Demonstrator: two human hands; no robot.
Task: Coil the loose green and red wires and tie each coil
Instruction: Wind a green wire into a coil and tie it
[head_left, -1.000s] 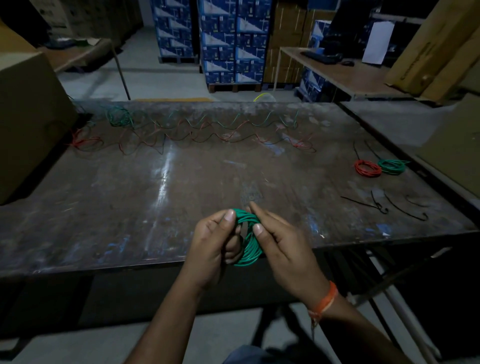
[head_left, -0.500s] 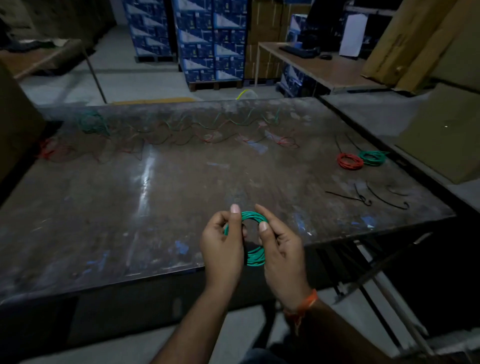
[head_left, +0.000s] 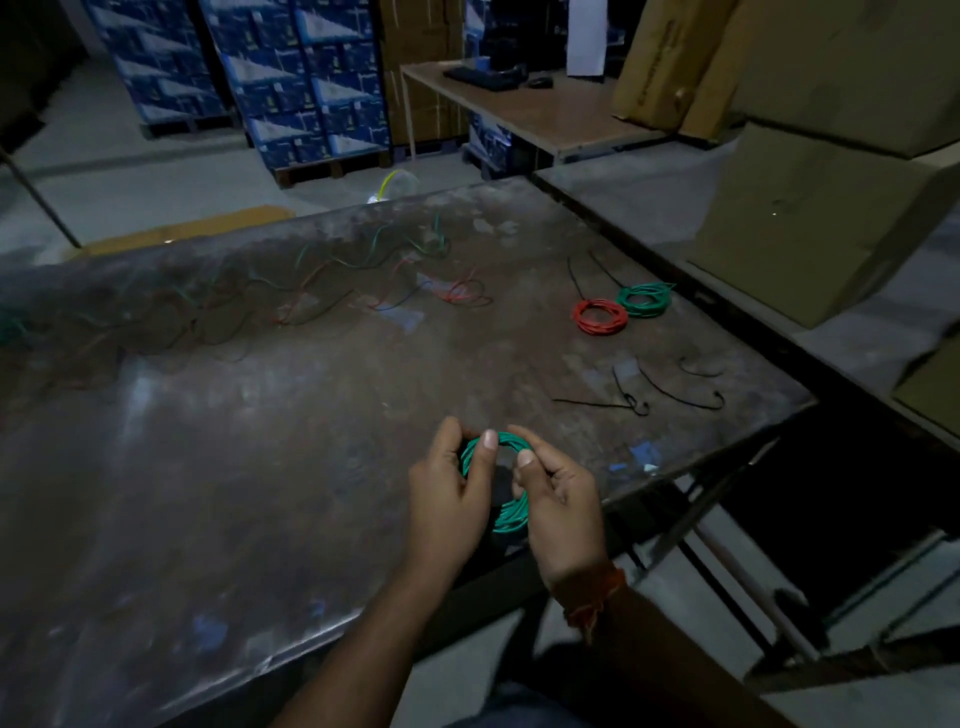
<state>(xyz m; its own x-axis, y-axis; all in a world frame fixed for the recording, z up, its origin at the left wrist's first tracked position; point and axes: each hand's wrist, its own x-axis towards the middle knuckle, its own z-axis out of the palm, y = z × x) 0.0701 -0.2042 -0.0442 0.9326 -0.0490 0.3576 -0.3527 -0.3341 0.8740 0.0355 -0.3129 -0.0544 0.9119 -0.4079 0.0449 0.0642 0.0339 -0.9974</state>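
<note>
I hold a green wire coil (head_left: 511, 517) upright over the near edge of the table (head_left: 218, 467), between both hands. My left hand (head_left: 449, 499) grips its left side, thumb on the top of the ring. My right hand (head_left: 561, 504) pinches its right side. A tied red coil (head_left: 600, 317) and a tied green coil (head_left: 644, 300) lie side by side at the far right. Loose green and red wires (head_left: 363, 280) sprawl along the far edge. Several black ties (head_left: 644, 397) lie to the right of my hands.
Cardboard boxes (head_left: 810, 218) stand on the surface to the right of the table. Stacked blue cartons (head_left: 291, 88) fill the background, and a desk (head_left: 530, 111) with a keyboard stands behind. The table's near right corner (head_left: 800, 405) is close to the ties.
The view has swung to the right, so the tied coils and ties now sit nearer the middle. Both hands keep holding the green coil, which now shows more of its open ring.
</note>
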